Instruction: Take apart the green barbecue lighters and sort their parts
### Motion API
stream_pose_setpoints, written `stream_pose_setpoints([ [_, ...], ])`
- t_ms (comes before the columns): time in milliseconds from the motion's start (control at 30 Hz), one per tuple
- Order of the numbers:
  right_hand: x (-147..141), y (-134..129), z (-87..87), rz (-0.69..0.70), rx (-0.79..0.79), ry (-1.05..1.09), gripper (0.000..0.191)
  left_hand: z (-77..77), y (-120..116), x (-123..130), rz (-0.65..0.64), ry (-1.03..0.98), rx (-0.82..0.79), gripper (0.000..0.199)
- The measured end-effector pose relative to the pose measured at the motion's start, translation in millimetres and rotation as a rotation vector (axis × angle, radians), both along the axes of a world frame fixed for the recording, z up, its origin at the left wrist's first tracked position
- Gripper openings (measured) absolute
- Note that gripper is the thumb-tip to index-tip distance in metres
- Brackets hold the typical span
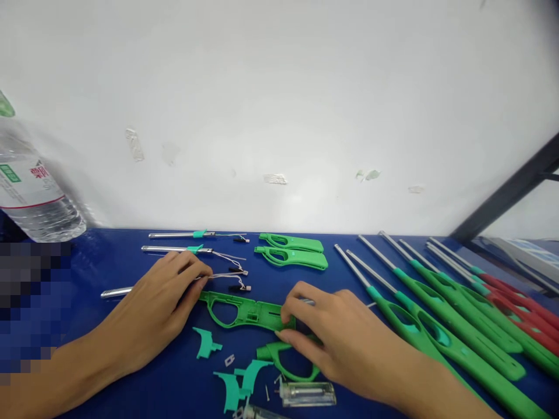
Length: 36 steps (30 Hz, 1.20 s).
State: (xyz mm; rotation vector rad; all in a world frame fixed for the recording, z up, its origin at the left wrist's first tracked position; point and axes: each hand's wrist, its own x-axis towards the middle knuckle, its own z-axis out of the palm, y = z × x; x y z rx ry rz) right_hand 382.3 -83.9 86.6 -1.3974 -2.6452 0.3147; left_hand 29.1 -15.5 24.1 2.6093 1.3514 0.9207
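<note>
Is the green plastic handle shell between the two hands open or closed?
Open: the shell shows its moulded inside; the right hand covers one end.

The head-worn camera (single view) faces forward and down, near left hand (163,297) and right hand (338,337), across table (117,259) toward wall (279,99).

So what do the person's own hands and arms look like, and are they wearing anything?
Left hand and right hand are bare, as are the visible forearms. No gloves, rings, watch or sleeves show.
</note>
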Motion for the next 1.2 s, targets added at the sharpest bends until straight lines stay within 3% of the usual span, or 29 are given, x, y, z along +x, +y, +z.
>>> stream_pose_setpoints([
  [200,0.9,0.2,-3.2,0.006,0.017,0.016,0.005,-18.1,21.5,-14.7,-0.027,0.025,0.048,0.059],
  [333,1.8,0.4,-5.9,0.011,0.03,0.044,0.005,-21.4,35.6,-21.3,-0.01,0.032,0.054,0.067],
  [633,1.3,-0.4,-6.4,-0.001,0.018,0.05,0.004,1.6,43.0,-38.0,0.033,0.195,0.074,0.045],
  [767,-0.3,-1.0,-5.6,0.005,0.031,0.027,0.004,10.2,39.8,-39.0,0.055,0.261,0.097,0.051],
  [1033,-0.2,0.8,-6.6,0.01,0.041,0.036,0.005,4.8,52.1,-44.3,0.068,0.246,0.188,0.058],
  [1200,1.2,0.5,-7.1,0.013,0.047,0.044,0.004,2.3,47.0,-38.1,0.034,0.244,0.218,0.056],
])
